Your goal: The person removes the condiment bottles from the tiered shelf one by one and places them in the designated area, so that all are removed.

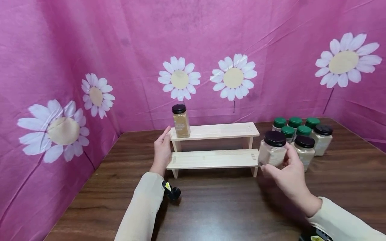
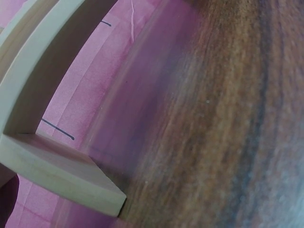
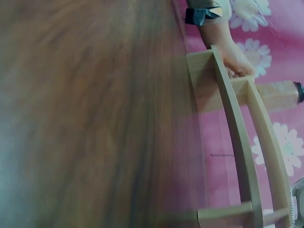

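A two-tier wooden shelf (image 1: 211, 160) stands on the table. At its left end my left hand (image 1: 162, 150) grips the side by the upper tier; the right wrist view shows that hand's fingers (image 3: 232, 71) curled at the wood. On the upper tier, close to those fingers, a spice jar (image 1: 181, 125) with a black lid and tan contents stands upright. My right hand (image 1: 291, 174) holds a wide clear jar (image 1: 269, 154) with a black lid and pale contents, upright beside the lower tier's right end. Part of the jar (image 3: 298, 199) shows at the right wrist view's edge.
Right of the shelf stand several green-lidded jars (image 1: 295, 122) and two black-lidded jars, one (image 1: 305, 154) just behind my right hand and another (image 1: 322, 142) farther right. A pink cloth (image 1: 135, 50) with daisies hangs behind the brown wooden table (image 1: 217, 207).
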A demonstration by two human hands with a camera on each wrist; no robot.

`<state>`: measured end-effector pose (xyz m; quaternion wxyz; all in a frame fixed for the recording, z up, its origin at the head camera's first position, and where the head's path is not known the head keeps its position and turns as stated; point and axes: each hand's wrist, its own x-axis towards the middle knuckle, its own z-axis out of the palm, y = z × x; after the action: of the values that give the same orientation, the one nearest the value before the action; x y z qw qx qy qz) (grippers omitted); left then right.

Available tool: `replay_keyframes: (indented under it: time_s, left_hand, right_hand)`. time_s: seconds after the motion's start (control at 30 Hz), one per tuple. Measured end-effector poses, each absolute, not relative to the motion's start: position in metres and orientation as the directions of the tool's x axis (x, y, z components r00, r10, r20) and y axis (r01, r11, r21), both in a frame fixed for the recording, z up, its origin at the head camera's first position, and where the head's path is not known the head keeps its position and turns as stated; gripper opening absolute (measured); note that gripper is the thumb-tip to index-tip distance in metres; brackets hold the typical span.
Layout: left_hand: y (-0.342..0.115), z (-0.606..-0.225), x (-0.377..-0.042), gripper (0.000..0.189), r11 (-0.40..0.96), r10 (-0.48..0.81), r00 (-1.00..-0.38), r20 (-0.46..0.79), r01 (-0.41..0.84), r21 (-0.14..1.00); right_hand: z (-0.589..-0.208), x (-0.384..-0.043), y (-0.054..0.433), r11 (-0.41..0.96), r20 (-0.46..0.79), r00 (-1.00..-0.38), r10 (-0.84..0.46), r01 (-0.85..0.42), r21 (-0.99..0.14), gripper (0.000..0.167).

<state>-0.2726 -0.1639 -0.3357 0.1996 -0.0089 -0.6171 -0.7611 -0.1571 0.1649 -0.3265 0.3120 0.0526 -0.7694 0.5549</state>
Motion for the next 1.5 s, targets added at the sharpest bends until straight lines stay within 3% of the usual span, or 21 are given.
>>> replay_keyframes:
  time_s: [0.33, 0.63, 0.83, 1.13, 1.23, 1.3, 1.4, 1.5]
  left_hand:
    - [-0.166, -0.334, -0.274, 0.038, -0.139, -0.289, -0.922, 0.256, 0.305, 0.942]
    - [-0.167, -0.333, -0.272, 0.039, -0.149, -0.296, -0.917, 0.266, 0.32, 0.936]
    - [-0.166, -0.334, -0.272, 0.039, -0.166, -0.281, -0.927, 0.249, 0.302, 0.939]
    - [-0.166, -0.335, -0.274, 0.039, -0.151, -0.28, -0.927, 0.25, 0.3, 0.942]
    - [-0.166, -0.335, -0.272, 0.039, -0.155, -0.28, -0.929, 0.243, 0.293, 0.943]
    - [-0.165, -0.335, -0.272, 0.039, -0.156, -0.282, -0.929, 0.239, 0.29, 0.944]
    - [-0.165, -0.335, -0.272, 0.039, -0.149, -0.289, -0.924, 0.248, 0.3, 0.942]
    - [-0.165, -0.335, -0.272, 0.039, -0.14, -0.293, -0.917, 0.272, 0.322, 0.936]
  right_hand:
    - [-0.319, -0.153, 0.192, 0.33, 0.488, -0.769, 0.412, -0.373, -0.867, 0.072]
    - [-0.311, -0.151, 0.214, 0.107, 0.424, -0.75, 0.507, -0.434, -0.895, 0.067]
    - [-0.309, -0.148, 0.227, 0.128, 0.414, -0.723, 0.553, -0.417, -0.9, 0.067]
    - [-0.339, -0.166, 0.274, -0.094, 0.521, -0.706, 0.48, -0.632, -0.77, 0.071]
    - [-0.359, -0.177, 0.3, -0.09, 0.544, -0.699, 0.465, -0.648, -0.756, 0.074]
    - [-0.373, -0.186, 0.319, 0.002, 0.568, -0.69, 0.448, -0.635, -0.773, 0.077]
    - [-0.37, -0.185, 0.323, 0.109, 0.569, -0.685, 0.455, -0.592, -0.799, 0.077]
    - [-0.369, -0.186, 0.326, 0.113, 0.575, -0.685, 0.447, -0.594, -0.796, 0.077]
